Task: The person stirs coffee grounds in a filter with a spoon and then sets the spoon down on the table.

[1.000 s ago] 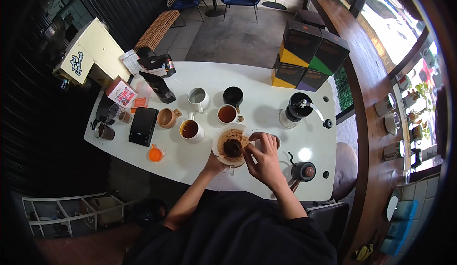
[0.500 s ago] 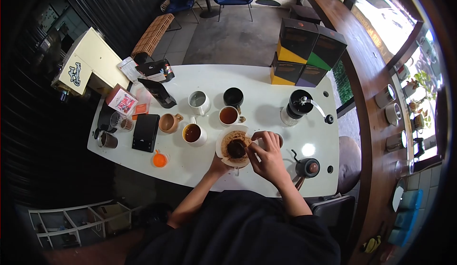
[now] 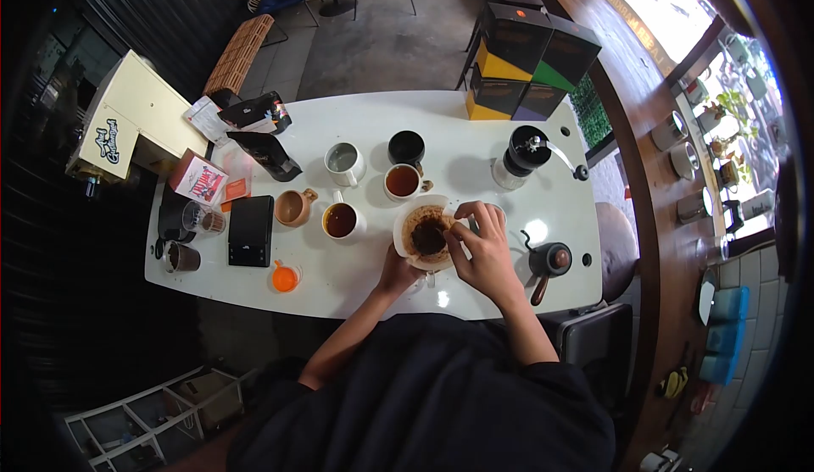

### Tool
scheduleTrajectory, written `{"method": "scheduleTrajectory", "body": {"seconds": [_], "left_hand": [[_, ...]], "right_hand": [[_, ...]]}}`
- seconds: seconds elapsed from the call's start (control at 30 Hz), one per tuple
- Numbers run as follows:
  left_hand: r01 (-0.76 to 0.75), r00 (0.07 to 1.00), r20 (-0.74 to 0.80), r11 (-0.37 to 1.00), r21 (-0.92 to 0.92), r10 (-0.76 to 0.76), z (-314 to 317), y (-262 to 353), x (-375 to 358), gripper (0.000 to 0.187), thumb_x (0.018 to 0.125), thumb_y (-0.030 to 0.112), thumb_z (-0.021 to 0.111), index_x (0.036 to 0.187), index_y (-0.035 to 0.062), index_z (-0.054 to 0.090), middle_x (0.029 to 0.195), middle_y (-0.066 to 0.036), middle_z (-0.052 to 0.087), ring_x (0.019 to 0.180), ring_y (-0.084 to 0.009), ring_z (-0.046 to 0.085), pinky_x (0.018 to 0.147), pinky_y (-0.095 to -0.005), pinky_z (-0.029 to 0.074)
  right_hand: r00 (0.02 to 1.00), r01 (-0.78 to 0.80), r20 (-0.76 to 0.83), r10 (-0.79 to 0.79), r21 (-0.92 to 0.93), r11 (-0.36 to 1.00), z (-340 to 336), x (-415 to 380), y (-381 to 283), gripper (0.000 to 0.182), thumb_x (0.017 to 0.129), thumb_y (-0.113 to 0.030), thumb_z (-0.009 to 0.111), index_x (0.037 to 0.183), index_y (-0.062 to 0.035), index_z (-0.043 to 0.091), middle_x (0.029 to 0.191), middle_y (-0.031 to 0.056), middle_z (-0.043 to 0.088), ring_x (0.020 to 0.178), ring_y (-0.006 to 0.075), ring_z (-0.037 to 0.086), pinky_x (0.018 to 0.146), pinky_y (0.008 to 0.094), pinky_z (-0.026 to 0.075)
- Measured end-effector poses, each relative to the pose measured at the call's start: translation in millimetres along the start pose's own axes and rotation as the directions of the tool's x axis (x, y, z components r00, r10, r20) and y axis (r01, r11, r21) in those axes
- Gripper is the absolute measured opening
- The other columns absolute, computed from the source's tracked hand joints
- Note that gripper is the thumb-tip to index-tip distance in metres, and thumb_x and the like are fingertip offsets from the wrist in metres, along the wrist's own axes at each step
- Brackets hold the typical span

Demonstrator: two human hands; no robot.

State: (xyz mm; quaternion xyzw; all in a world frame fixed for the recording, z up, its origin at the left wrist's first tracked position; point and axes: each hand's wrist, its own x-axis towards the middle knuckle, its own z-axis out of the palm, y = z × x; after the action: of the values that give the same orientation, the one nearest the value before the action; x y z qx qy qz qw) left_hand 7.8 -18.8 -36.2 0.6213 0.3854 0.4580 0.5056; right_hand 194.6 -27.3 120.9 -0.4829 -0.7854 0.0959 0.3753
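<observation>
My left hand is closed around the near left side of a coffee dripper, mostly hidden under its filter. Inside sits a paper coffee filter, stained brown, with dark wet coffee grounds at its bottom. The fingers of my right hand are pinched at the filter's right edge. Just beyond the dripper stands a white mug of reddish-brown liquid. Another white mug with amber liquid is to the left. Part of a cup shows behind my right hand.
A tan cup, a black scale and an orange cup stand left. Farther back are a pale mug and a black cup. A hand grinder, a kettle and stacked boxes are right.
The view has shifted, so the table appears higher and farther left. My hands and the dripper have moved slightly right relative to the mugs. Both hands keep their hold.
</observation>
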Motion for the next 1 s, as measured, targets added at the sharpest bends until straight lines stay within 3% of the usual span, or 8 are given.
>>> {"method": "scheduleTrajectory", "body": {"seconds": [0.1,0.23,0.3,0.63,0.7,0.8,0.9,1.0], "left_hand": [[-0.031,0.998,0.053,0.998,0.048,0.029,0.1,-2.7,2.3,0.071,0.082,0.01,0.085,0.143,0.0054,0.05,0.138,-0.009,0.061,0.125,-0.0205,0.061,0.108,-0.0376,0.051],[-0.112,0.993,0.038,0.986,0.126,0.108,0.5,4.8,5.2,0.064,0.079,0.009,0.087,0.136,0.004,0.057,0.129,-0.01,0.067,0.119,-0.0222,0.066,0.103,-0.0377,0.053],[-0.172,0.982,-0.044,0.97,0.174,0.182,2.5,13.7,6.0,0.057,0.072,0.019,0.092,0.122,0.0051,0.068,0.118,-0.011,0.072,0.109,-0.0314,0.071,0.095,-0.0422,0.057],[-0.24,0.966,-0.038,0.936,0.256,0.257,0.3,-14.2,11.6,0.062,0.066,0.019,0.095,0.12,0.0054,0.067,0.114,-0.011,0.072,0.103,-0.0313,0.071,0.087,-0.0417,0.058],[-0.135,0.989,-0.048,0.983,0.124,0.142,1.5,-8.0,10.2,0.063,0.066,0.021,0.095,0.121,0.0059,0.066,0.113,-0.011,0.072,0.102,-0.0308,0.071,0.087,-0.042,0.057],[-0.168,0.984,-0.017,0.949,0.266,0.179,-1.5,-7.6,8.1,0.067,0.066,0.022,0.095,0.123,0.0063,0.064,0.113,-0.01,0.072,0.102,-0.03,0.071,0.087,-0.0413,0.058],[-0.134,0.989,-0.039,0.977,0.168,0.143,-1.8,-0.1,9.4,0.071,0.066,0.023,0.095,0.126,0.0069,0.062,0.114,-0.01,0.072,0.104,-0.0302,0.071,0.089,-0.0414,0.057],[-0.095,0.995,-0.003,0.962,0.256,0.099,-6.3,-14.0,4.0,0.072,0.065,0.022,0.095,0.127,0.0075,0.062,0.117,-0.01,0.071,0.107,-0.0298,0.07,0.091,-0.0414,0.056]], "right_hand": [[1.0,-0.007,0.012,0.007,0.007,1.0,2.3,-1.4,-0.6,0.01,0.086,-0.01,0.074,0.092,-0.0019,0.071,0.11,0.011,0.059,0.104,0.0305,0.056,0.096,0.0461,0.041],[0.999,-0.026,-0.04,0.024,-0.066,0.997,8.2,-6.1,-6.7,0.011,0.087,-0.01,0.073,0.091,-0.0009,0.07,0.11,0.0106,0.059,0.104,0.0305,0.056,0.097,0.0452,0.041],[1.0,-0.007,0.006,0.007,-0.091,0.996,9.2,-7.8,-11.1,0.012,0.087,-0.01,0.073,0.094,-0.0005,0.07,0.11,0.011,0.058,0.105,0.0308,0.055,0.097,0.0453,0.042],[0.99,-0.099,-0.108,0.09,-0.076,0.992,6.2,-13.9,-32.8,0.014,0.087,-0.008,0.073,0.099,-0.001,0.07,0.111,0.0128,0.058,0.108,0.033,0.055,0.098,0.0463,0.043],[0.987,-0.111,-0.126,0.101,-0.079,0.991,2.9,-14.4,-34.6,0.014,0.087,-0.008,0.073,0.099,-0.0011,0.07,0.111,0.013,0.057,0.108,0.033,0.055,0.098,0.0463,0.043],[0.995,-0.085,-0.061,0.082,-0.054,0.995,4.3,-12.6,-36.1,0.013,0.087,-0.008,0.073,0.098,-0.0009,0.07,0.111,0.0131,0.057,0.109,0.0329,0.055,0.098,0.0465,0.043],[0.998,-0.049,-0.052,0.047,-0.033,0.998,12.5,-9.9,-33.6,0.012,0.088,-0.009,0.073,0.096,-0.0012,0.07,0.111,0.0134,0.058,0.108,0.0336,0.055,0.098,0.0469,0.043],[0.995,-0.055,-0.097,0.034,-0.213,0.975,14.5,-10.0,-37.0,0.01,0.089,-0.01,0.072,0.094,-0.0016,0.069,0.112,0.0136,0.058,0.106,0.0331,0.055,0.098,0.0455,0.042]]}}
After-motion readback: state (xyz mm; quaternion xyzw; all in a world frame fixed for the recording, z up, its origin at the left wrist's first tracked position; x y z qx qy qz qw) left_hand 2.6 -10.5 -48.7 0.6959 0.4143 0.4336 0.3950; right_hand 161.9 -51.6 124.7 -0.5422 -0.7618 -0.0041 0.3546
